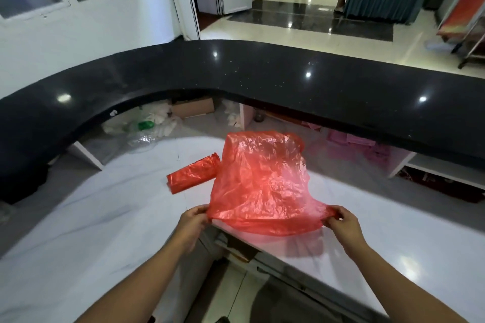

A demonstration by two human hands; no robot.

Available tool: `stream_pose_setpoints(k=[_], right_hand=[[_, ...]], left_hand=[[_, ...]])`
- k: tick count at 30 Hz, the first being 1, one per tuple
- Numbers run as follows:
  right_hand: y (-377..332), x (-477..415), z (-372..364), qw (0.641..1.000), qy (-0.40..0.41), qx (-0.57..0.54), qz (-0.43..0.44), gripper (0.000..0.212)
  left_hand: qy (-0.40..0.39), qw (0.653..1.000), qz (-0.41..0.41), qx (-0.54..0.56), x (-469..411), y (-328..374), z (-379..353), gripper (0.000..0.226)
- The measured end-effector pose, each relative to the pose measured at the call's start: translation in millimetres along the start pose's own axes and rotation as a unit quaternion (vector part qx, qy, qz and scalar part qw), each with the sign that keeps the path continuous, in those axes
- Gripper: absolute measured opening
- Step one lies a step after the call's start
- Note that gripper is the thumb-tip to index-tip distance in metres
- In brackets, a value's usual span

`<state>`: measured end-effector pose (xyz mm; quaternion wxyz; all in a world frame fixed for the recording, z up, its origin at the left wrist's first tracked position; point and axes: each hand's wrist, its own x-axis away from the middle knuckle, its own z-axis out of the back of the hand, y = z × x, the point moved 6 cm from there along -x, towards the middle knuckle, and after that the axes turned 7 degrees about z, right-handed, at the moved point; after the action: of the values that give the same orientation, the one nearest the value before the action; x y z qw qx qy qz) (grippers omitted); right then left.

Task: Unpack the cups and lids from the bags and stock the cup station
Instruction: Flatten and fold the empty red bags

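A thin red plastic bag (259,181) is spread out and puffed up over the white counter (105,217). My left hand (193,220) pinches its near left edge. At the near right edge, my right hand (341,220) pinches the plastic too, so the bag's mouth is stretched between both hands. The bag looks see-through and I cannot tell whether anything is inside. A rolled-up red plastic bundle (194,173) lies on the counter just left of the bag. No cups or lids show.
A raised curved black countertop (262,71) rings the far side of the white counter. Beneath it sit a cardboard box (193,107), crumpled clear plastic with a green bottle (145,126) and pink papers (351,139). People stand in the hall beyond.
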<state>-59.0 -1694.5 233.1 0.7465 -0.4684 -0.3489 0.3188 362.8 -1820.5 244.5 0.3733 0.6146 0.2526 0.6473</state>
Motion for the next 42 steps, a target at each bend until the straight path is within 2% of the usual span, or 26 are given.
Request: stream_pose_setpoints(k=[3,5,9,11,16,19,23,26,30,33,38,40,42], right_hand=[[4.2,3.0,2.5,1.000,0.001,0.018,0.002,0.020],[8.0,3.4,5.1,0.999,0.002,0.043,0.002,0.018],[5.7,8.7,5.0,0.997,0.013,0.079,0.004,0.018],[4.5,9.2,5.1,0.994,0.018,0.105,0.009,0.017],[14.4,12.8,2.9,0.998,-0.004,0.046,-0.046,0.023],[17.1,16.4,0.4,0.998,-0.017,0.023,-0.056,0.026],[16.7,17.5,-1.8,0.997,-0.028,0.027,-0.061,0.028],[16.6,16.5,-2.8,0.996,-0.020,0.041,-0.071,0.027],[26.0,9.3,2.7,0.994,0.008,0.046,-0.098,0.021],[26.7,5.8,4.0,0.992,0.022,0.055,-0.110,0.025],[24.8,-2.8,-10.4,0.986,-0.051,0.128,-0.090,0.026],[20.2,-4.2,-14.8,0.980,-0.095,0.146,-0.099,0.040],[6.6,-4.1,-14.8,0.965,-0.126,0.214,-0.084,0.051]], left_hand=[[0.016,0.989,0.035,0.146,-1.6,-4.4,4.8,0.018],[0.041,0.980,0.046,0.189,-2.6,-6.6,9.3,0.014],[0.048,0.997,0.019,0.055,-10.1,-9.7,10.1,0.015],[0.033,0.997,0.038,0.066,-14.4,-15.6,10.9,0.022],[-0.029,0.975,0.124,0.183,-12.3,-25.8,6.2,0.028],[-0.066,0.979,0.131,0.145,-6.8,-22.6,-3.8,0.028],[-0.041,0.988,0.102,0.110,-16.2,-30.5,-5.7,0.042],[-0.022,0.990,0.089,0.103,-20.9,-34.4,-4.0,0.036],[0.076,0.991,0.053,0.093,-25.1,-29.4,20.3,0.023],[0.101,0.989,0.060,0.087,-32.6,-30.4,36.3,0.021],[0.092,0.989,0.094,0.072,-30.7,-29.8,39.7,0.014],[0.087,0.988,0.104,0.074,-28.0,-28.9,39.1,0.011],[0.085,0.989,0.104,0.068,-27.2,-28.4,39.2,0.014]])
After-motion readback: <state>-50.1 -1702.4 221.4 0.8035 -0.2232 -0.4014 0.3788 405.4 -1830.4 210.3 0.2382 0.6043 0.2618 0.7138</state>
